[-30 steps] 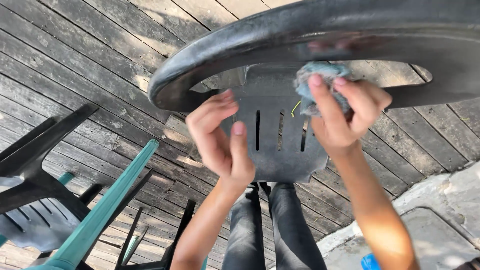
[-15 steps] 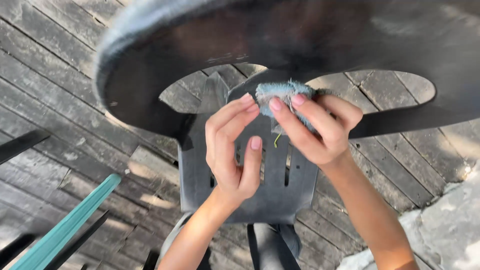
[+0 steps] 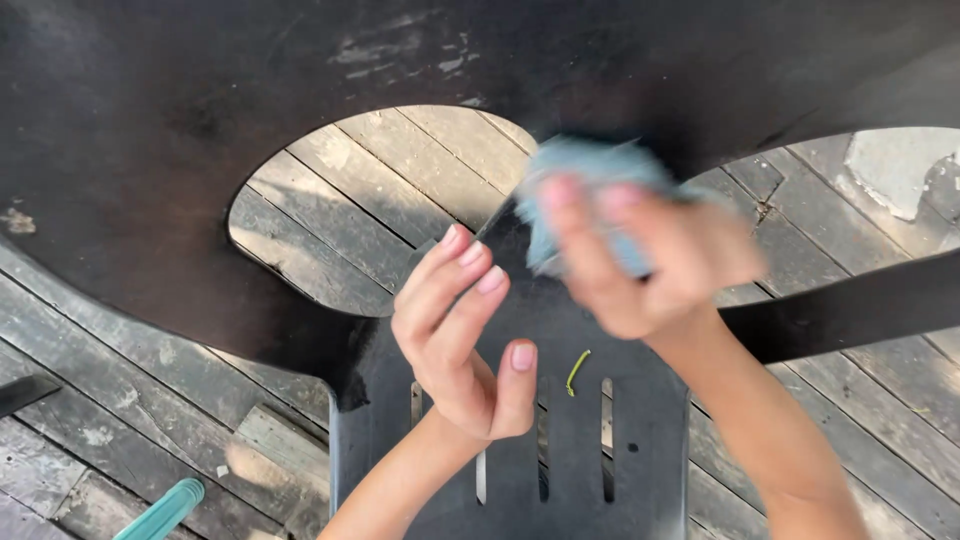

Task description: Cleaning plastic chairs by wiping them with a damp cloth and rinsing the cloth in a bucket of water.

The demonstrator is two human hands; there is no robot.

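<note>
- Presently, the right hand (image 3: 650, 265) clamps a small light-blue cloth (image 3: 590, 195) between its fingers and thumb, pressing it against the dark plastic chair (image 3: 560, 440).
- Cloth: pale blue, crumpled into a wad, soft-edged. It sits at the junction where the chair's slotted panel meets the broad curved rim (image 3: 180, 150).
- Chair: black or very dark grey plastic, dusty, with pale scuffs on the rim. Two large openings in it show the floor beneath. The panel carries narrow vertical slots.
- A small yellow-green fragment (image 3: 576, 371) lies on the panel between two slots, below the cloth and just beside the left thumb.
- Left hand (image 3: 460, 340): empty, fingers loosely curled and apart, thumb pointing up. It hovers over the panel; contact with the chair cannot be determined.
- Limits of view: the right hand and cloth are motion-blurred, so the exact finger grip is unclear. The chair is cut off by every frame edge.
- A teal tubular part (image 3: 165, 508) is cut off at the lower left.
- Weathered grey wooden deck boards (image 3: 330, 200) lie under everything.
- Cloth position: above and to the right of the left hand, near its fingertips.
</note>
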